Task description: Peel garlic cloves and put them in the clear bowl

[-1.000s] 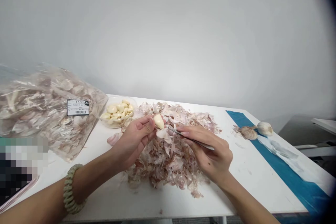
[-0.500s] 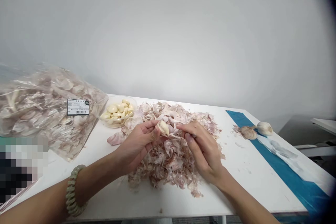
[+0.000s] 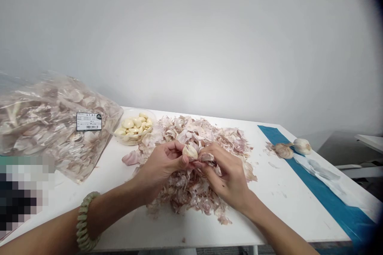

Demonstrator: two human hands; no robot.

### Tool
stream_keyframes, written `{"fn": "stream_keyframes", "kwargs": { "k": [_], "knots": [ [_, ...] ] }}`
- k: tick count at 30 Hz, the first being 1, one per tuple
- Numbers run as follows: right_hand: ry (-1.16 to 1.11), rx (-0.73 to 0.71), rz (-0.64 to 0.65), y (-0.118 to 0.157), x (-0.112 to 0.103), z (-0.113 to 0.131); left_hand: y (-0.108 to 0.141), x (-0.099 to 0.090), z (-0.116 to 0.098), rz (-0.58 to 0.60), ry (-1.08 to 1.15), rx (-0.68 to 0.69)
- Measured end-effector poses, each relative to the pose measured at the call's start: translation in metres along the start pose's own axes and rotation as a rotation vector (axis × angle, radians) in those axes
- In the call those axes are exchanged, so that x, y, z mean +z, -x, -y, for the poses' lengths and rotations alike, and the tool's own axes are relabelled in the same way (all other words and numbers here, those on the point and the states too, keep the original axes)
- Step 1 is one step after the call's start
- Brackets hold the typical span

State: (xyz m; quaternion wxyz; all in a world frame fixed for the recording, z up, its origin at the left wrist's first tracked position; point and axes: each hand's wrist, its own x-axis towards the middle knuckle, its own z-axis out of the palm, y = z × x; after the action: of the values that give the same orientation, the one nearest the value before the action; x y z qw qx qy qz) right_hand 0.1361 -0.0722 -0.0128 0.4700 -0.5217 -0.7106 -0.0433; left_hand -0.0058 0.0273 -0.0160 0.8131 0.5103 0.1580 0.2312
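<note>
"Where's the garlic clove (image 3: 190, 152) on your feed?"

"Mid-frame, held above the skin heap between my two hands. Its long axis runs roughly near to far, and the narrower end seems to point away from me, leaning slightly left, though I can't be certain."

"And your hands?"

"Nearest me, my left forearm enters from the lower left, a coiled bracelet (image 3: 85, 223) on the wrist. The left hand (image 3: 160, 163) has its fingers (image 3: 173, 147) curled closely around the clove. The right hand (image 3: 224, 173) comes from the lower right, its fingers (image 3: 209, 149) pinched narrowly on a flake of papery skin (image 3: 207, 157) beside the clove. The hands almost touch."

"Room to move?"

"The heap of garlic skins (image 3: 182, 203) sits on the white counter (image 3: 263, 207), with a bare band before the near edge. To the right, there's open counter before a blue strip (image 3: 326, 191) carrying two garlic bulbs (image 3: 302, 146). Farther left lie a loose pink-skinned clove (image 3: 131, 158), a clear tub of peeled cloves (image 3: 134, 127) and a plastic bag of skins (image 3: 50, 119)."
</note>
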Motion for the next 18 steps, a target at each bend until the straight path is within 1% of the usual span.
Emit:
{"fn": "stream_keyframes", "kwargs": {
  "k": [5, 7, 13, 18],
  "knots": [
    [-0.074, 0.104, -0.023, -0.0031, -0.0013, 0.0040, 0.0005, 0.0019, -0.0022, 0.044, -0.050, -0.001],
    [-0.096, 0.123, -0.017, -0.0041, -0.0017, 0.0044, 0.0006, 0.0019, -0.0022, 0.044, -0.060, -0.002],
    [-0.107, 0.126, 0.020, -0.0045, -0.0023, 0.0063, -0.0006, 0.0008, -0.0012, 0.002, -0.088, 0.002],
    [-0.095, 0.105, 0.008, -0.0039, -0.0011, 0.0094, 0.0000, 0.0004, -0.0031, -0.050, -0.095, -0.001]
  ]
}}
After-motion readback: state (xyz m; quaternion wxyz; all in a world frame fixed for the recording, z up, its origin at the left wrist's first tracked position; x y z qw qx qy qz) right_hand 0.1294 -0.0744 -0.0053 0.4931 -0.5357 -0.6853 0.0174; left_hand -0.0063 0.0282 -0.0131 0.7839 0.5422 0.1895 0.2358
